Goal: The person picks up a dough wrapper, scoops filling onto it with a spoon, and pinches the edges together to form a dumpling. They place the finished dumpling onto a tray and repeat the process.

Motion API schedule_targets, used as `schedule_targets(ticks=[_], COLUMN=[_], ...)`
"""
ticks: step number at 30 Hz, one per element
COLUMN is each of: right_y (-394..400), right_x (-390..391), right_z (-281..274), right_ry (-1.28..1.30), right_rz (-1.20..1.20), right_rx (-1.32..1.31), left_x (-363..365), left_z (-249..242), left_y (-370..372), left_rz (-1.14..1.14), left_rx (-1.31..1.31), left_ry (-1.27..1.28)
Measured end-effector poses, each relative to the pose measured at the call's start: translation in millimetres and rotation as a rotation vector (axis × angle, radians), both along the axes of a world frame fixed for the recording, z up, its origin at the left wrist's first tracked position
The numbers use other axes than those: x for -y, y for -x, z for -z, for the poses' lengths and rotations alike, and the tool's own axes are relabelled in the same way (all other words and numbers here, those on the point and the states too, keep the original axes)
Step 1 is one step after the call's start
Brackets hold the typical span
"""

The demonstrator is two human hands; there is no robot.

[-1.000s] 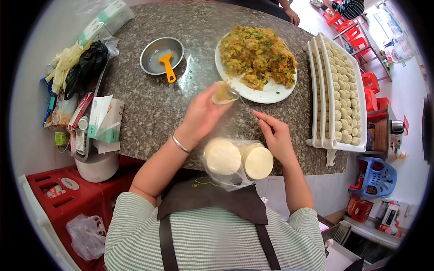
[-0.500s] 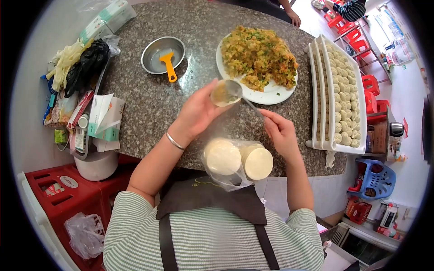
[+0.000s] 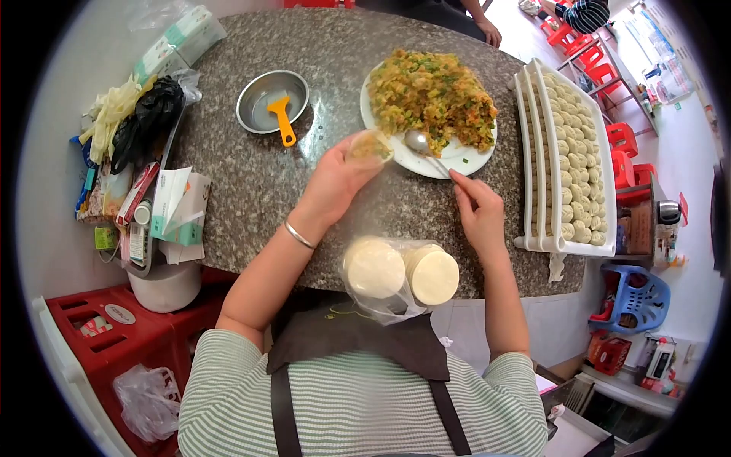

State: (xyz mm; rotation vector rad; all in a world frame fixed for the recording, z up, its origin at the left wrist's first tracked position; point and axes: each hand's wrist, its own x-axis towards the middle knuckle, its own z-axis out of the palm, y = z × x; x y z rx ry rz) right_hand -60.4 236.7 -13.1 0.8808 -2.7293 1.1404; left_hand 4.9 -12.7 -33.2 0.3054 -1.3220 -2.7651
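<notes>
Cupped in my left hand (image 3: pixel 340 177) is a round dumpling wrapper (image 3: pixel 369 148) with some filling on it. My right hand (image 3: pixel 480 209) grips the handle of a metal spoon (image 3: pixel 418 142), whose bowl lies at the near edge of the filling heap. That heap of chopped orange-and-green filling (image 3: pixel 430 95) sits on a white plate (image 3: pixel 415 161). Two stacks of round wrappers (image 3: pixel 375 268) rest in a clear plastic bag at the table's near edge, between my forearms.
A metal bowl (image 3: pixel 247 99) holds an orange scraper (image 3: pixel 283 122). White trays (image 3: pixel 546 164) of finished dumplings (image 3: pixel 576 171) are stacked at right. Boxes, bags and bottles crowd the left edge. Another person's hand (image 3: pixel 491 33) shows beyond the far edge.
The spoon has moved from the wrapper to the plate, its bowl now at the filling. My left hand has stayed nearly in place with the wrapper, which is now in plain view.
</notes>
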Motion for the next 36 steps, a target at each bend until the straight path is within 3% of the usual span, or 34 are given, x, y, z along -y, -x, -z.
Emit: schedule_targets(ticks=[1, 5, 8, 12, 14, 17, 19, 20, 23, 25, 26, 28, 32, 36], right_y=[3, 17, 7, 15, 17, 19, 20, 20, 22, 23, 22, 20, 21, 30], right_x=[1, 11, 38, 52, 55, 57, 57, 58, 61, 64, 66, 69, 72, 64], right_z=[1, 0, -25, -23, -20, -19, -31, -31, -29, -26, -27, -32, -37, -43], right_ry=[0.0, 0.058, 0.312, 0.665, 0.661, 0.674, 0.703, 0.707, 0.751, 0.555, 0.559, 0.444, 0.413, 0.446], right_rz=[0.03, 0.016, -0.003, -0.057, -0.056, -0.057, -0.048, -0.048, -0.12, -0.104, -0.107, -0.134, -0.137, -0.166], right_rx=[-0.042, -0.271, -0.002, 0.286, 0.267, 0.299, 0.557, 0.56, 0.606, 0.226, 0.23, -0.05, -0.098, 0.222], left_x=[-2, -12, -23, -34, -36, -35, -33, -32, -30, -29, -29, -26, -22, -21], left_z=[-3, -35, -52, -47, -40, -45, -36, -32, -31, -30, -30, -36, -31, -38], left_y=[-3, -5, 3, 16, 19, 14, 15, 16, 16, 15, 15, 14, 15, 13], left_rz=[0.005, 0.003, 0.0, -0.062, -0.194, -0.205, -0.238, -0.272, -0.295, -0.303, -0.312, -0.316, -0.281, -0.211], left_rx=[-0.034, -0.015, 0.036, -0.181, -0.323, -0.299, -0.341, -0.387, -0.421, -0.374, -0.33, -0.279, -0.29, -0.299], left_ry=[0.232, 0.107, 0.043, 0.335, 0.567, 0.745, 0.779, 0.811, 0.79, 0.767, 0.74, 0.734, 0.713, 0.674])
